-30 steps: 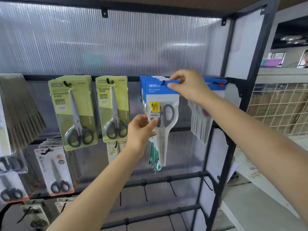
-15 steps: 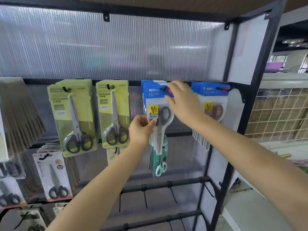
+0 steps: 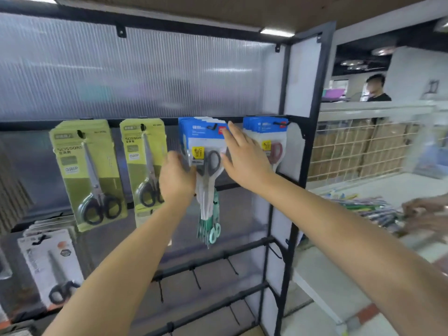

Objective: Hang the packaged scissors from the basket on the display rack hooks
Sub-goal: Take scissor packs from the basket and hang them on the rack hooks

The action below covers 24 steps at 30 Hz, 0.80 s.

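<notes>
A blue-and-white pack of grey-handled scissors hangs on a black hook of the display rack's top bar, in front of several like packs. My left hand touches the pack's lower left edge, its fingers hidden behind the hand. With its fingers spread and straight, my right hand is beside the pack's right edge. The basket is not in view.
Green scissor packs hang to the left, blue packs with red-handled scissors to the right. Bare hooks sit on the lower bars. The black frame post stands to the right. Another person's hand sorts packs on the white counter.
My right hand has let go of the pack's top and dropped away from the hook, its fingers opening. The view has shifted right. The pack now hangs on the hook.
</notes>
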Each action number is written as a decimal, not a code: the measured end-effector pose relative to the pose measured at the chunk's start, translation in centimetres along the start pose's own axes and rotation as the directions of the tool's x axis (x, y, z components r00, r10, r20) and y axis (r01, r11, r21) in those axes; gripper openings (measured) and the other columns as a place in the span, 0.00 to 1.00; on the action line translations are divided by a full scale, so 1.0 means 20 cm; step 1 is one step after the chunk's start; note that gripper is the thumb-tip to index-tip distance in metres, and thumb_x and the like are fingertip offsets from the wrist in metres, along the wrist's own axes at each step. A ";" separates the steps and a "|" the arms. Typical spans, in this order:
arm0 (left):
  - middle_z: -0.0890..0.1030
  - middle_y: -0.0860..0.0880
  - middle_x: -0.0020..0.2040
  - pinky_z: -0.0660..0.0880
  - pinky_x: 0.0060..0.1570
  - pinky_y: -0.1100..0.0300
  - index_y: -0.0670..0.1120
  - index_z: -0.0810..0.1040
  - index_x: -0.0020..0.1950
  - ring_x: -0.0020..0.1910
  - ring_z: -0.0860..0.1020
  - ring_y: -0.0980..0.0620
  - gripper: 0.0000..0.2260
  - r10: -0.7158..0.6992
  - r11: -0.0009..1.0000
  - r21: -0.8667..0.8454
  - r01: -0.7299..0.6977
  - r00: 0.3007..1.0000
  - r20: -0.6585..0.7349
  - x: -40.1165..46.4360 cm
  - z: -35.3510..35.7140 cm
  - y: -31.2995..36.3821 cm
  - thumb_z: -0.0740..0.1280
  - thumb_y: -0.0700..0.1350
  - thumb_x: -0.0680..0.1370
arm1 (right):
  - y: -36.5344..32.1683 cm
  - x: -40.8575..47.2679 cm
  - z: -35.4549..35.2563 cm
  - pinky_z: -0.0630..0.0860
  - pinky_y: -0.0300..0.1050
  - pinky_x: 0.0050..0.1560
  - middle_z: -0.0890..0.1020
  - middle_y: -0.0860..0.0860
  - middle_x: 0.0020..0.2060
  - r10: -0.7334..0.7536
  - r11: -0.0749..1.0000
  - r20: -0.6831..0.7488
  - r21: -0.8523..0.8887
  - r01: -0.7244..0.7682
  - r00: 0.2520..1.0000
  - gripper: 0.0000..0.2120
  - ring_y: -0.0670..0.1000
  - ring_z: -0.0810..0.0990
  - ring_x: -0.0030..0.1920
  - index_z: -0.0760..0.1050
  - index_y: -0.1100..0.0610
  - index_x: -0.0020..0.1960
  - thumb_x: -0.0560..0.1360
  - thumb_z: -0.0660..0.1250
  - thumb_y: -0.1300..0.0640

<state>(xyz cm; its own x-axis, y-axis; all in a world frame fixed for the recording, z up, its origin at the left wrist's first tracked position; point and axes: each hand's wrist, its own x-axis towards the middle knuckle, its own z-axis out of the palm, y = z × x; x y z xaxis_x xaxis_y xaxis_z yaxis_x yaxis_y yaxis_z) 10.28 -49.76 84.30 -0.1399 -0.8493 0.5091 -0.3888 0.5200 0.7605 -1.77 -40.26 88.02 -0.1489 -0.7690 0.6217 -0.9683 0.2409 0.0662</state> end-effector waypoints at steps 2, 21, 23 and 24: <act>0.75 0.41 0.55 0.71 0.46 0.49 0.39 0.71 0.57 0.51 0.74 0.39 0.12 0.134 0.990 0.045 -0.135 0.991 0.021 -0.06 -0.04 0.03 0.66 0.42 0.76 | -0.01 -0.10 -0.05 0.52 0.48 0.73 0.52 0.55 0.76 0.031 0.999 0.014 -0.043 -0.030 0.999 0.27 0.53 0.54 0.75 0.51 0.61 0.76 0.81 0.54 0.52; 0.69 0.42 0.68 0.65 0.61 0.57 0.41 0.66 0.70 0.66 0.68 0.45 0.20 0.585 0.684 -0.284 -0.672 0.273 0.764 -1.49 0.39 0.34 0.58 0.49 0.81 | 0.17 -1.93 -0.33 0.64 0.47 0.65 0.70 0.58 0.66 0.811 0.585 0.179 -0.243 -0.774 0.557 0.26 0.57 0.69 0.67 0.63 0.63 0.70 0.78 0.51 0.49; 0.69 0.42 0.68 0.64 0.62 0.57 0.41 0.64 0.71 0.67 0.67 0.44 0.21 0.576 0.676 -0.356 -0.645 0.160 0.802 -1.71 0.44 0.37 0.58 0.49 0.81 | 0.18 -2.19 -0.38 0.62 0.46 0.66 0.69 0.56 0.68 0.884 0.465 0.169 -0.252 -0.849 0.435 0.23 0.56 0.67 0.68 0.62 0.62 0.71 0.79 0.54 0.52; 0.69 0.42 0.68 0.64 0.61 0.56 0.41 0.65 0.70 0.66 0.68 0.44 0.21 0.571 0.680 -0.370 -0.634 0.141 0.809 -1.76 0.45 0.36 0.58 0.49 0.80 | 0.17 -2.26 -0.37 0.61 0.45 0.66 0.68 0.56 0.69 0.896 0.443 0.173 -0.262 -0.858 0.410 0.22 0.55 0.66 0.69 0.62 0.61 0.72 0.80 0.55 0.54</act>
<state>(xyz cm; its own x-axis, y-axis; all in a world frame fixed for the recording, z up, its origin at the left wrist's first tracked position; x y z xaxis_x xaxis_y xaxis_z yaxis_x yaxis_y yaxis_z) 4.27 -16.91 68.27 -0.9781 0.1032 0.1805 0.1610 0.9253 0.3433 3.14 -0.28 65.95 -0.9630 -0.2015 0.1790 -0.2484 0.9212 -0.2995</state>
